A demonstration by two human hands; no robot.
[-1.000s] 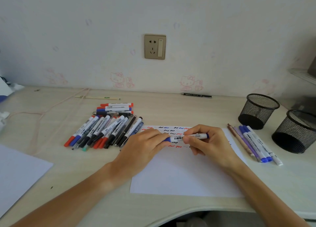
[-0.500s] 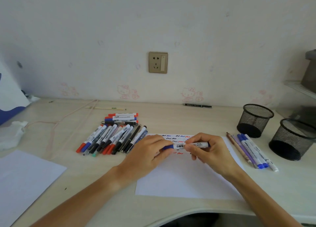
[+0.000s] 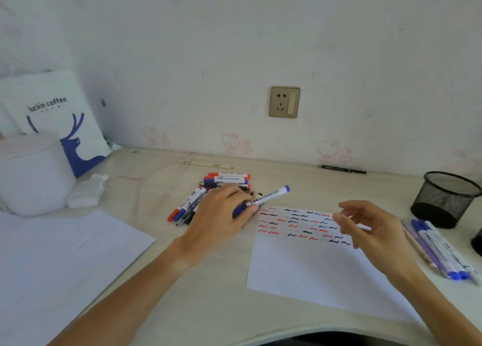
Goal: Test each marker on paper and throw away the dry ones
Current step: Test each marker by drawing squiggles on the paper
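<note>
Left hand grips 1 blue marker; right hand released, holding nothing.

Left hand (image 3: 221, 215) curls round the capped end of the blue marker (image 3: 266, 198), which tilts up toward the wall, above the pile of markers (image 3: 193, 205) and just beside the test paper (image 3: 307, 262). Right hand (image 3: 370, 228) hovers over the paper's squiggle rows, fingers loosely bent. Sorted markers (image 3: 440, 251) lie at the right by a mesh cup (image 3: 446, 197). Blank sheet (image 3: 65, 254) lies at left on the desk (image 3: 208, 306).

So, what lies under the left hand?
Under the left hand lies the marker pile; only its ends show. The hand holds a blue marker. How many markers it covers cannot be seen.
</note>
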